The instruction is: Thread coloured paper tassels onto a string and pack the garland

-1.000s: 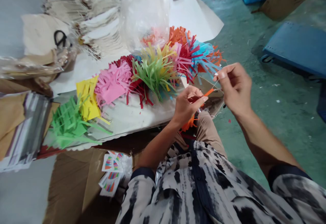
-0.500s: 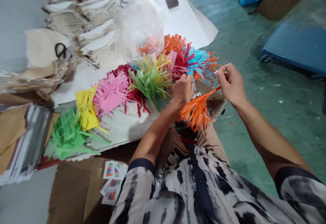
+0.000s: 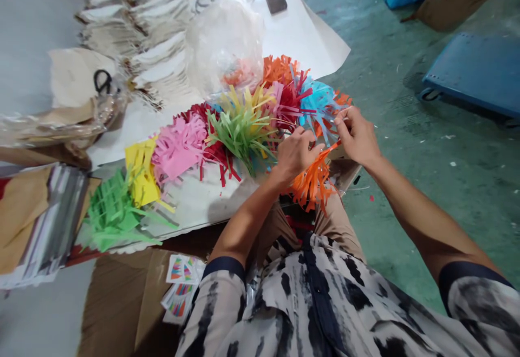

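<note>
An orange fringed paper tassel (image 3: 312,181) hangs below my two hands, over my knees. My right hand (image 3: 357,137) is closed, pinching the tassel's narrow top end. My left hand (image 3: 296,154) is closed too, fingers curled at the tassel's neck just left of the right hand. Right behind both hands lies a row of fringed paper tassels (image 3: 244,124) in green, yellow, red, pink, blue and orange on a white sheet.
Flat green fringed paper (image 3: 111,213) and yellow paper (image 3: 140,170) lie at the left. A clear plastic bag (image 3: 225,43), beige tassel bundles (image 3: 138,37), black scissors (image 3: 103,80), printed cards (image 3: 181,284) on cardboard. A blue cart (image 3: 471,75) stands on the green floor.
My left hand let go near the orange tassel, reached up into the coloured row, then came back beside the right hand. The orange fringe dropped open below the hands.
</note>
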